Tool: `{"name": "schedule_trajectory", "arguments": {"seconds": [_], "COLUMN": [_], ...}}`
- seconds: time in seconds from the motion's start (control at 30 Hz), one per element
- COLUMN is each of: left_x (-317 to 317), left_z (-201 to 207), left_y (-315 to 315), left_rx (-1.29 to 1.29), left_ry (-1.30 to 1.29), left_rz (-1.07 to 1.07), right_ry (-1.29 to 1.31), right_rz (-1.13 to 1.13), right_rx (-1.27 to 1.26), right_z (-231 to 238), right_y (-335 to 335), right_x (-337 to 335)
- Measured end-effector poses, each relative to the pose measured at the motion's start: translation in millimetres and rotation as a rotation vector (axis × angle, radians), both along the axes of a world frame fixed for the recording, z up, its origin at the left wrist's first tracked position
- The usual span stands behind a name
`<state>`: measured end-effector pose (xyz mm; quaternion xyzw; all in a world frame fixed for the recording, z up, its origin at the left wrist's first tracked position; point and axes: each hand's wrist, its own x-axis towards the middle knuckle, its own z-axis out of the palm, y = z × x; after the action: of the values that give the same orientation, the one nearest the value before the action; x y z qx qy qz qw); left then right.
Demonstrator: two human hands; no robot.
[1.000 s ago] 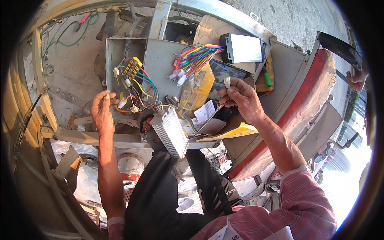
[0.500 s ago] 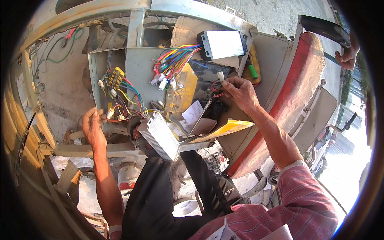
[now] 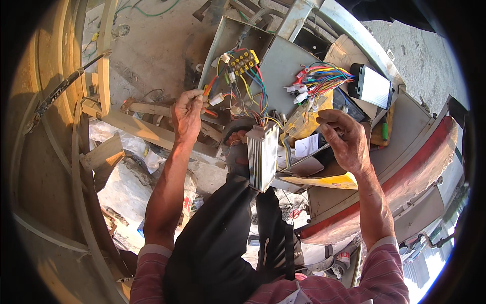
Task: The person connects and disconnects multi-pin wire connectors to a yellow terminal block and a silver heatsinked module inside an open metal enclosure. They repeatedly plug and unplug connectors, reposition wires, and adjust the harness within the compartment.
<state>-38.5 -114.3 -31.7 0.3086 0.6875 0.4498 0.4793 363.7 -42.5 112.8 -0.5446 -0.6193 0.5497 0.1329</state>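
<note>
My left hand (image 3: 187, 116) pinches a wire close to a white plug connector (image 3: 216, 99), though its fingertips partly hide it. That connector hangs among loose wires running from a yellow-and-black terminal block (image 3: 244, 62). My right hand (image 3: 347, 139) hovers over the open compartment, thumb and fingers apart, nothing visible between them. Near its fingers lies a small pale connector (image 3: 345, 108). Between the hands a finned silver controller box (image 3: 263, 159) stands upright above my knees, wires coming out of its top. Farther right sits another silver box (image 3: 373, 87) with a multicoloured wire bundle (image 3: 329, 77) ending in white connectors.
A green-handled tool (image 3: 385, 130) lies right of the compartment. A white paper slip (image 3: 306, 145) and a yellow panel (image 3: 324, 180) are below my right hand. The red-edged seat panel (image 3: 405, 175) borders the right side; a tan metal frame (image 3: 101, 61) stands at left.
My right hand has let go of the white connector with red wires, and its fingers have spread. The view has shifted left, so the boxes appear farther right. My left hand still pinches near the loose wires.
</note>
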Motion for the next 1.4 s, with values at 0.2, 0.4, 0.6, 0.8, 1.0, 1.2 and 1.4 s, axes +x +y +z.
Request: {"name": "schedule_trajectory", "arguments": {"seconds": [0.2,0.4,0.6,0.8,1.0,1.2,1.4], "left_x": [5.4,16.7,30.1,55.5,50.5,50.4,49.3], "left_z": [13.3,21.8,21.9,22.5,15.4,13.3,19.7], "left_y": [4.3,-10.0,-15.6,-3.1,5.3,6.2,7.5], "left_rx": [0.026,0.053,-0.115,0.003,-0.047,-0.028,0.003], "left_ry": [0.134,0.127,0.013,-0.319,-0.472,-0.772,-0.99], "left_rz": [-0.025,0.019,-0.222,-0.245,-0.077,0.056,0.02], "right_ry": [-0.14,-0.475,-0.131,0.004,0.022,0.1,0.096], "right_rz": [0.365,0.523,0.21,0.106,0.132,0.104,0.036], "right_rx": [0.15,0.055,-0.043,-0.244,-0.334,-0.31,-0.304], "right_z": [-14.2,-43.2,-60.8,-57.8,-55.5,-66.1,-72.3], "right_y": [63.0,68.8,47.8,50.0,49.4,41.6,37.0], "right_x": [-94.5,-123.7,-123.6,-119.7,-123.0,-120.3,-125.1]}}
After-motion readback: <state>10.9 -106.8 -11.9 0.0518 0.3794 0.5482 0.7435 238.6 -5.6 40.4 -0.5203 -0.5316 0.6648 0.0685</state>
